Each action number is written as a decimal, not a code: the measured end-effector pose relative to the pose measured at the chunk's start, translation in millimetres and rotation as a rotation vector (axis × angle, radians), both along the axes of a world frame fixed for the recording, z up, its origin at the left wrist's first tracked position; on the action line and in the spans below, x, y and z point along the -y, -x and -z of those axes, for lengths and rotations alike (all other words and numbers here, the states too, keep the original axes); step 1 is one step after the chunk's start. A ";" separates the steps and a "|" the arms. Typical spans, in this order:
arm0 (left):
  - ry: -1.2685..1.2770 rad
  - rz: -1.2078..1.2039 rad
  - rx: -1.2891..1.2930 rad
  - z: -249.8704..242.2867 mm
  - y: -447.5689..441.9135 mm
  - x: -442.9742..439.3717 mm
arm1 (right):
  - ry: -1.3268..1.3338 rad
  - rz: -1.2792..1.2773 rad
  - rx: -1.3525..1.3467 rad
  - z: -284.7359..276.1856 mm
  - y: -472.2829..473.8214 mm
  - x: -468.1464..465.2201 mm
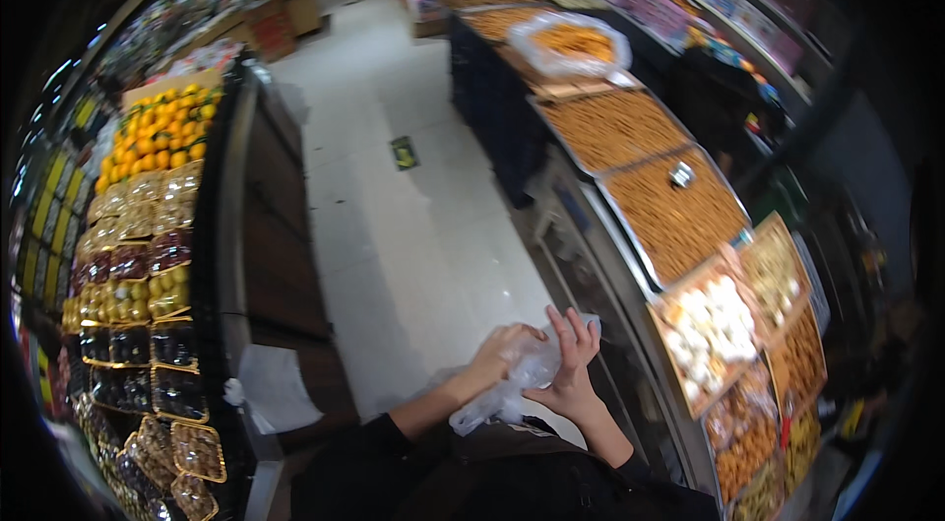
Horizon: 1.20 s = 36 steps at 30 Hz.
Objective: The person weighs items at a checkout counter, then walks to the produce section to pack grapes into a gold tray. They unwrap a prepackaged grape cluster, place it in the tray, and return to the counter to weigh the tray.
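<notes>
Close in front of my body, my left hand (509, 347) grips one side of a translucent plastic bag (535, 366). My right hand (572, 366) is at the bag's other side, its fingers raised and spread, the thumb below against the plastic. Part of the bag hangs crumpled below my hands. Whether anything is inside it, I cannot tell. To the right stands a counter with metal trays of small brown snack pieces (672, 214); a shiny metal scoop (681, 174) lies on the nearer tray. White round pieces (709, 336) fill a box at the counter's near end.
A tiled aisle (406, 225) runs ahead. Along the left, a display shelf holds oranges (151, 137) and packed fruit trays (133, 299); a white sheet (279, 388) hangs at its edge. An open plastic bag of orange snacks (572, 41) sits on the right counter. Cardboard boxes (299, 4) stand farther off.
</notes>
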State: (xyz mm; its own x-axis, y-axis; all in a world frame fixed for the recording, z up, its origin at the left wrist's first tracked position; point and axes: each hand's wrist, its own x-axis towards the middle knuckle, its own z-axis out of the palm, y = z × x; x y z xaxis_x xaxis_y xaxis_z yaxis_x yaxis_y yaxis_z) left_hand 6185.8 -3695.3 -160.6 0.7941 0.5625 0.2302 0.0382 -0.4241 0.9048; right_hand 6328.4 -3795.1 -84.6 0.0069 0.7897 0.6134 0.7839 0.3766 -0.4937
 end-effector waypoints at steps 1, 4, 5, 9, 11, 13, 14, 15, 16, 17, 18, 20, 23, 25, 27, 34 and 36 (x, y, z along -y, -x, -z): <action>0.021 -0.043 0.000 -1.2 23.0 -21.5 | 0.124 -0.080 0.074 -3.2 21.3 -47.2; -0.018 -0.151 -0.018 -0.7 79.5 -88.9 | 0.401 -0.320 0.193 -7.8 78.9 -148.7; -0.067 -0.184 -0.036 0.8 92.4 -118.1 | 0.405 -0.359 0.219 -7.1 92.8 -181.3; -0.276 -0.378 -0.145 15.2 131.9 -247.4 | 0.321 -0.507 0.286 12.2 124.2 -329.0; -0.314 -0.465 -0.223 29.8 144.5 -315.4 | 0.263 -0.553 0.294 28.0 131.6 -410.9; -0.295 -0.523 -0.326 44.7 154.1 -387.1 | 0.272 -0.626 0.289 42.3 137.9 -494.6; -0.313 -0.551 -0.396 49.8 162.2 -420.8 | 0.267 -0.666 0.301 47.0 143.1 -536.0; -0.245 -0.585 -0.399 53.7 171.1 -457.3 | 0.256 -0.703 0.304 50.8 150.8 -582.1; -0.201 -0.614 -0.420 55.5 180.1 -486.3 | 0.175 -0.758 0.341 52.4 157.8 -624.9; -0.188 -0.631 -0.480 53.7 191.9 -527.2 | 0.156 -0.854 0.319 50.6 167.8 -672.4; -0.238 -0.708 -0.373 50.3 203.6 -559.8 | 0.146 -0.945 0.292 48.5 179.0 -710.3; 0.003 -0.750 -0.445 39.9 228.3 -627.2 | 0.102 -1.076 0.233 41.6 207.6 -790.7; 0.255 -0.807 -0.429 39.1 258.5 -739.7 | 0.030 -1.225 0.182 37.1 238.5 -918.2; 0.173 -0.891 -0.386 46.1 276.6 -818.8 | -0.045 -1.204 0.137 38.7 259.1 -1009.3; 0.048 -0.980 -0.109 53.7 295.8 -911.6 | -0.067 -1.184 0.104 42.2 286.6 -1093.9; 0.000 -0.649 0.274 10.6 346.2 -1221.3 | -0.110 -0.918 0.200 11.7 332.5 -1367.6; -0.208 -0.643 0.155 -1.1 359.4 -1301.8 | -0.233 -0.853 0.192 10.2 343.8 -1450.9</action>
State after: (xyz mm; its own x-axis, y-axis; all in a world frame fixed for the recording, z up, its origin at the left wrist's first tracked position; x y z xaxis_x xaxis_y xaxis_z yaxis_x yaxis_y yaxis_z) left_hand 5826.4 -2393.5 -159.4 0.2669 0.8426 0.4678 0.2170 -0.5255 0.8227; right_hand 5984.6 -2344.1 -94.8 -0.6430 0.3350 0.6888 0.2533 0.9417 -0.2215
